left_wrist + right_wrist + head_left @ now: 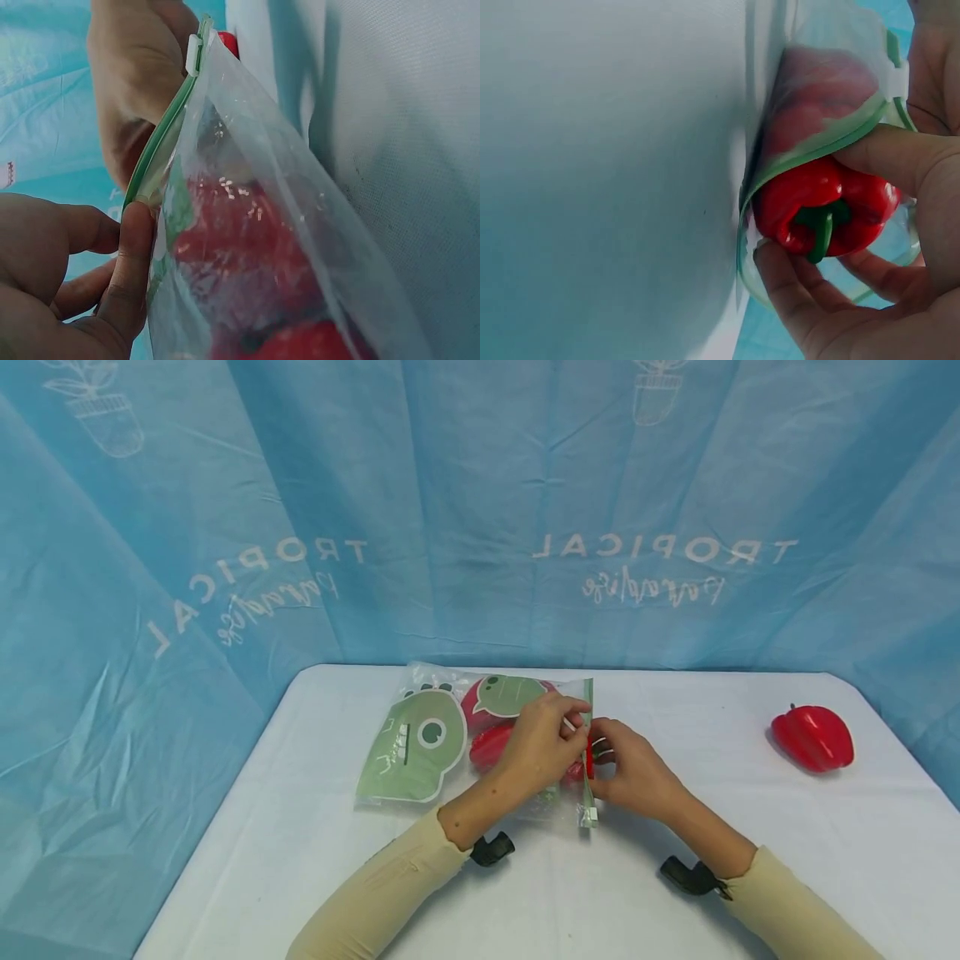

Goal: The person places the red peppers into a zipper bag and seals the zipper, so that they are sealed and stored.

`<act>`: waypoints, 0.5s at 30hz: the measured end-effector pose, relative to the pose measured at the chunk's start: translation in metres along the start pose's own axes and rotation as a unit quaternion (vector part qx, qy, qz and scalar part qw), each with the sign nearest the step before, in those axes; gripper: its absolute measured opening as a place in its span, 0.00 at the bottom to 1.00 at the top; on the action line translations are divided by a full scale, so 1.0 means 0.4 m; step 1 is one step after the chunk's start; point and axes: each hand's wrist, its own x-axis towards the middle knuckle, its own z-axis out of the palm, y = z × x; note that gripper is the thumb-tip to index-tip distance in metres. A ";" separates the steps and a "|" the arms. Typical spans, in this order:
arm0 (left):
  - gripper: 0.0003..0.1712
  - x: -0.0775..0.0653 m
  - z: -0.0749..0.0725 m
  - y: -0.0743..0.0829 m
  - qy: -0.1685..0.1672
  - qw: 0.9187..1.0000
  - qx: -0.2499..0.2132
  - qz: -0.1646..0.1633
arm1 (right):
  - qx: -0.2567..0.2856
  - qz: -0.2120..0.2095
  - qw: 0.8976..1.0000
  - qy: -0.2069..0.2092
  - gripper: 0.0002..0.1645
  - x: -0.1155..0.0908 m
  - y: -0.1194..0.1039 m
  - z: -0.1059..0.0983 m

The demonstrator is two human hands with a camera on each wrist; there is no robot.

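Note:
A clear zip bag (408, 752) with green cartoon prints lies on its side, its green-edged mouth facing right. Several red bell peppers (491, 745) show through its plastic. My left hand (542, 735) reaches over the bag and pinches the mouth's rim between thumb and finger. In the mouth sits a red bell pepper (870, 196), its green stem facing outward. My right hand (637, 768) holds this pepper from the open side, thumb above and fingers below it. A white zip slider (897, 81) sits at one end of the green rim (154, 146).
Another red bell pepper (813, 739) lies by itself at the right of the white table (255, 860). A blue printed curtain (480, 485) hangs behind the table and along its sides. Black wrist mounts (690, 877) sit below both forearms.

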 end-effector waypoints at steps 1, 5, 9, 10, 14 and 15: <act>0.16 0.000 0.001 0.000 0.000 1.000 -0.001 0.000 | 0.005 0.000 1.000 -0.003 0.39 0.003 0.000 0.002; 0.16 0.001 0.002 0.002 0.002 1.000 0.010 0.002 | 0.021 0.002 1.000 -0.014 0.36 0.017 0.003 0.008; 0.16 0.000 0.001 0.003 0.008 1.000 0.028 0.009 | 0.027 -0.002 0.999 -0.019 0.38 0.031 0.009 0.016; 0.16 0.000 0.001 0.003 0.010 0.999 0.029 0.010 | 0.029 -0.004 0.999 -0.019 0.40 0.035 0.010 0.018; 0.15 0.000 0.000 0.003 0.017 0.999 0.031 0.016 | 0.037 -0.016 0.999 -0.020 0.41 0.046 0.018 0.025; 0.15 0.000 0.000 0.004 0.018 0.999 0.031 0.016 | 0.040 -0.018 0.999 -0.021 0.41 0.048 0.019 0.026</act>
